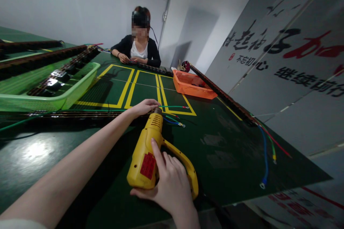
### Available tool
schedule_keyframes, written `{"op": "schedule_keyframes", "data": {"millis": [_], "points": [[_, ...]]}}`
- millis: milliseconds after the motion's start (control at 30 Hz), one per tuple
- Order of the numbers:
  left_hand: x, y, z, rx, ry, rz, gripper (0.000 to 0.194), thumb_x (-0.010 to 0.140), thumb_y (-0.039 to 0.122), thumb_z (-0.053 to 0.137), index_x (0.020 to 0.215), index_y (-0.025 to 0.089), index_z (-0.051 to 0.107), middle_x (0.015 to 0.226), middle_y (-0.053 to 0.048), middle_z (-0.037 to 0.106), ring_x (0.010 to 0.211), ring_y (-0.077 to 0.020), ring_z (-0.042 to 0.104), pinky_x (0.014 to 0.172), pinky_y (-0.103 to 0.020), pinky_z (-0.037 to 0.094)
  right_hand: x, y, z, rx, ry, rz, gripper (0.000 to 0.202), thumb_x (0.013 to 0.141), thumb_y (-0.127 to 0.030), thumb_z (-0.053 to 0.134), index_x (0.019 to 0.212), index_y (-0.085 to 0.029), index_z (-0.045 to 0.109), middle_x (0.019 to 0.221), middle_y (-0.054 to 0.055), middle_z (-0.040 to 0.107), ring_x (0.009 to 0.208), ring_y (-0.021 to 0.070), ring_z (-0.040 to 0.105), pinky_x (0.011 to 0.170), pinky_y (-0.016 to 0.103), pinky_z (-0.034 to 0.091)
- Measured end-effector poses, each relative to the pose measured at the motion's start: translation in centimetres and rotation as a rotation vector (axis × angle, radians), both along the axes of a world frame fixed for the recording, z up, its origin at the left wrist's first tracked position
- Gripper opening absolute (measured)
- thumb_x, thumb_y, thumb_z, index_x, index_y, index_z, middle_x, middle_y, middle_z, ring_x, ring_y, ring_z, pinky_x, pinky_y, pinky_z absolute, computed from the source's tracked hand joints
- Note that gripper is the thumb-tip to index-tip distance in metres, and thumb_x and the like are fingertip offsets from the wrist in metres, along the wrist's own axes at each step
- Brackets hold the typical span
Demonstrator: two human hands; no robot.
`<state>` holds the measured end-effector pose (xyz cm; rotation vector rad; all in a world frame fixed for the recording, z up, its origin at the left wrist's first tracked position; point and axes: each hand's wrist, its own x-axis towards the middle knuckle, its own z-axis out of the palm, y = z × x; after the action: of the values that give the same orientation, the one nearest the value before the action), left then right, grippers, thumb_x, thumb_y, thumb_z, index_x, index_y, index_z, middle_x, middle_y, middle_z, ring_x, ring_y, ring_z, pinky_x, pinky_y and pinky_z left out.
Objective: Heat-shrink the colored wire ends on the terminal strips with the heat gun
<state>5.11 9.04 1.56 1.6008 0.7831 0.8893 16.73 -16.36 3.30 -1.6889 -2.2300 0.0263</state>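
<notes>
At the lower centre, the right hand (pixel 172 179) is wrapped round the yellow heat gun (pixel 146 150) — index finger laid along its body — with the nozzle pointing up the frame at the wires (pixel 172 107). The left hand (pixel 146 106), mid-frame, has its fingers closed together beside the nozzle, at the end of the long dark strip (pixel 102 116) on the green table (pixel 223 132) — whether they pinch a wire, I cannot tell.
</notes>
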Motion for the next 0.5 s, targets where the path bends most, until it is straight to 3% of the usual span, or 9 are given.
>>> {"op": "schedule_keyframes", "data": {"millis": [300,500], "points": [[0.0,-0.3,0.1,-0.021,-0.048,-0.039,0.029,0.07,0.031,0.069,0.089,0.012,0.059,0.078,-0.004,0.069,0.079,-0.0166,0.064,0.082,-0.033,0.046,3.6,0.0,-0.1,-0.04,0.007,-0.097,0.118,0.052,-0.074,0.065,0.145,-0.029,0.009,0.11,0.008,0.061,0.095,0.0297,0.06,0.082,0.046,0.048],[-0.1,-0.6,0.5,-0.019,-0.035,-0.052,0.022,0.074,0.026,0.065,0.09,0.013,0.059,0.08,-0.005,0.07,0.081,-0.0153,0.065,0.085,-0.032,0.046,5.1,0.2,0.4,-0.092,-0.036,-0.206,0.111,0.059,-0.074,0.06,0.146,-0.026,0.01,0.109,0.01,0.062,0.094,0.0303,0.061,0.08,0.045,0.048]]}}
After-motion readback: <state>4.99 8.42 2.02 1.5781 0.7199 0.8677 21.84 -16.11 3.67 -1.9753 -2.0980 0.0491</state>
